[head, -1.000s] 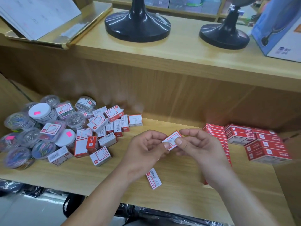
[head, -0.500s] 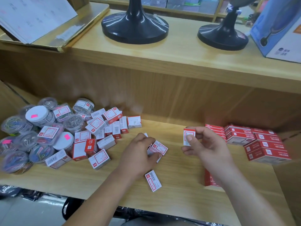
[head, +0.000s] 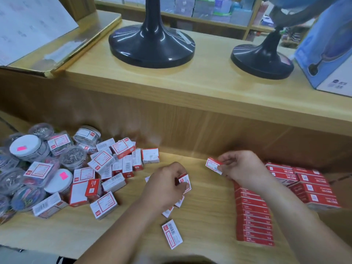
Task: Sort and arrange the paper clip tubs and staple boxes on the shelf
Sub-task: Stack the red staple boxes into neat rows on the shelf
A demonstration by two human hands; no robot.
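On the lower wooden shelf (head: 205, 216), my left hand (head: 167, 185) grips a few small red-and-white staple boxes (head: 185, 182) at mid shelf. My right hand (head: 242, 166) pinches a single staple box (head: 213, 165) just above the shelf, left of a neat row of red staple boxes (head: 253, 216). One loose staple box (head: 172, 236) lies flat near the front edge. A jumbled pile of staple boxes (head: 106, 168) and clear paper clip tubs (head: 28, 149) fills the left end.
Larger red boxes (head: 312, 185) are stacked at the right end. The upper shelf (head: 209, 86) overhangs the work area and carries two black stand bases (head: 152, 44), a blue carton (head: 331, 54) and a gold-edged tray (head: 62, 46).
Both hands held one box together; now they have separated. My right hand carried a box to the right, toward the red row, and my left hand lowered to the boxes at mid shelf.
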